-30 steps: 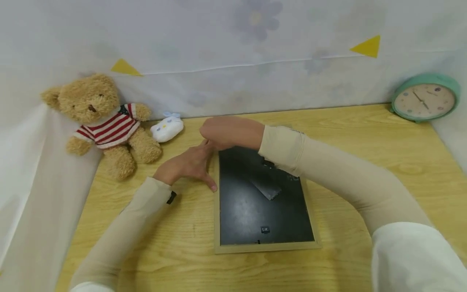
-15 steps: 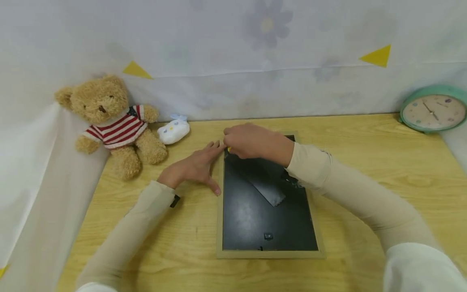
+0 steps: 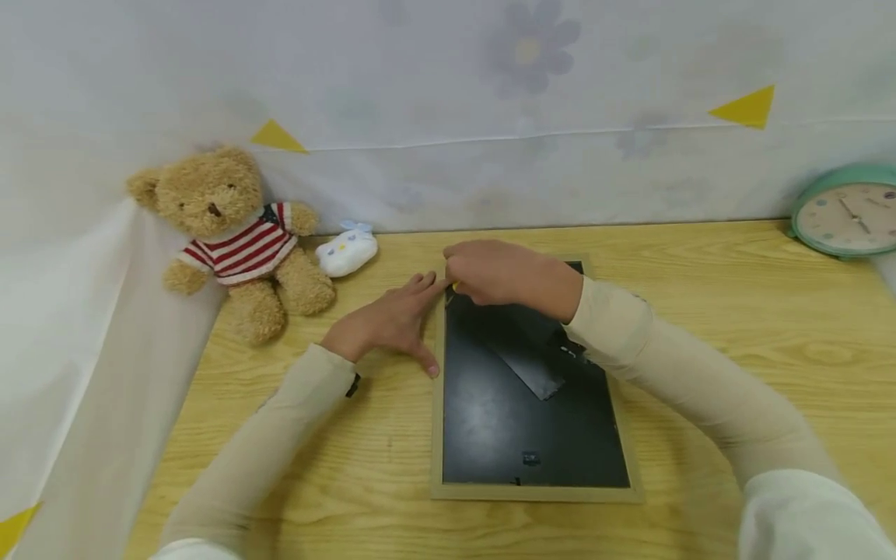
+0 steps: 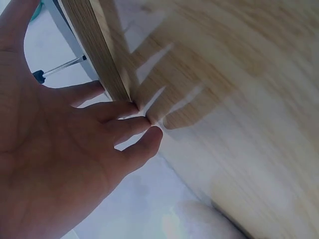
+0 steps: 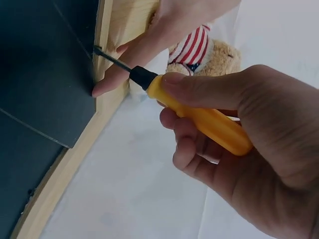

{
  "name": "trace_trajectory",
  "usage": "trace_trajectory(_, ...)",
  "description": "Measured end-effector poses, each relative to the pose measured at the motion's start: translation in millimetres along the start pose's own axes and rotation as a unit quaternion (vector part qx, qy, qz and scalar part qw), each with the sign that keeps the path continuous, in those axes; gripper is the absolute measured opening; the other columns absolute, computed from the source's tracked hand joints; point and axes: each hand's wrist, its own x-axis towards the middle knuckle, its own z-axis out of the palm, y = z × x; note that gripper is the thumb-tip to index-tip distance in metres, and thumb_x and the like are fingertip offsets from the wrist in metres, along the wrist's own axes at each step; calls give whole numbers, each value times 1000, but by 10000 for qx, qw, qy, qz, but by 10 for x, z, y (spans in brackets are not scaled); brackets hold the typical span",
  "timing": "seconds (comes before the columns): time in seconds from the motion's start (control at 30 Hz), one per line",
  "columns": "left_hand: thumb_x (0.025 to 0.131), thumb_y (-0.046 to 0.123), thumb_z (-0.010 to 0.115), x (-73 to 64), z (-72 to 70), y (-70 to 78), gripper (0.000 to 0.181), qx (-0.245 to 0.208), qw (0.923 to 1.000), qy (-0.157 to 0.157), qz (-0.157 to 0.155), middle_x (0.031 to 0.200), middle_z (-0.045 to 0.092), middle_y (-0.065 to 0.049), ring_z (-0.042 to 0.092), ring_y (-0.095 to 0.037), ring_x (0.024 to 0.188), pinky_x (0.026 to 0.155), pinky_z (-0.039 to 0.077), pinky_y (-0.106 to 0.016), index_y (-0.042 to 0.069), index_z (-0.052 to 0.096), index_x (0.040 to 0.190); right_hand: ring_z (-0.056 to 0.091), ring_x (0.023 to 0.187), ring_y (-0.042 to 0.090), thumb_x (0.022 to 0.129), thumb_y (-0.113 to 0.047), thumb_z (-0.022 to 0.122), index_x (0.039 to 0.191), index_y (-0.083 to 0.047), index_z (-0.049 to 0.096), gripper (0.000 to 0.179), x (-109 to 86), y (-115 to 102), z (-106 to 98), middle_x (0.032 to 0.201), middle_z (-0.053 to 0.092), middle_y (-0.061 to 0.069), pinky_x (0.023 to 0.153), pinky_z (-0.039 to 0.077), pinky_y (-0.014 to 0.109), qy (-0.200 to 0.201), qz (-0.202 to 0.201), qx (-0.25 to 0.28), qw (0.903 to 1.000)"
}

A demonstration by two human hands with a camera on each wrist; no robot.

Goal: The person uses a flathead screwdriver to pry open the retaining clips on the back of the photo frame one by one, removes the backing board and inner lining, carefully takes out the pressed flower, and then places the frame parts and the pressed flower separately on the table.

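Observation:
A picture frame (image 3: 535,493) lies back side up on the table, its black backing (image 3: 483,435) inside a light wooden rim. My right hand (image 3: 504,272) is over its far left corner, gripping a yellow-handled screwdriver (image 5: 214,127). In the right wrist view the screwdriver tip meets a small dark tab (image 5: 98,50) at the inner edge of the rim. My left hand (image 3: 392,323) spreads along the frame's left side, thumb and fingers straight. One left fingertip (image 5: 102,88) touches the corner close to the tip. The left wrist view shows other fingertips (image 4: 142,144) beside the rim (image 4: 92,40).
A teddy bear (image 3: 238,249) in a striped shirt leans at the back left, beside a small white plush (image 3: 347,251). A green clock (image 3: 850,214) stands at the back right. A pale flowered cloth (image 3: 420,85) hangs behind the wooden table (image 3: 735,295).
My right hand has drawn back to the right, off the left fingers and onto the frame's corner; a bit of yellow handle now shows. The left hand stays. The whole head view has shifted.

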Motion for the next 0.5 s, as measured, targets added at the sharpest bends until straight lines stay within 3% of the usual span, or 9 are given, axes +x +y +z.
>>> trace_trajectory(0.23, 60, 65, 88, 12, -42, 34, 143, 259, 9996, -76, -82, 166, -3, -18, -2, -35, 153, 118, 15, -59, 11, 3, 162, 58, 85, 26, 95, -7, 67, 103, 0, 75, 13, -236, 49, -323, 95, 59, 11, 79, 51, 38, 987, 143, 111, 9950)
trace_trajectory(0.33, 61, 64, 88, 0, -50, 25, 143, 261, 9996, -89, -99, 166, -3, -18, -2, -35, 153, 118, 15, -59, 10, 3, 162, 62, 88, 26, 95, -10, 69, 108, -1, 75, 17, -258, 72, -374, 98, 61, 11, 82, 53, 39, 867, 219, 363, 9953)
trace_trajectory(0.5, 61, 62, 89, 2, -19, 16, 142, 73, 9999, -137, -67, 166, -4, -18, -4, -36, 152, 118, 14, -60, 11, 2, 162, 64, 97, 27, 97, -14, 67, 116, -4, 73, 22, -203, 100, -249, 108, 62, 11, 86, 54, 41, 292, 434, 582, 9969)
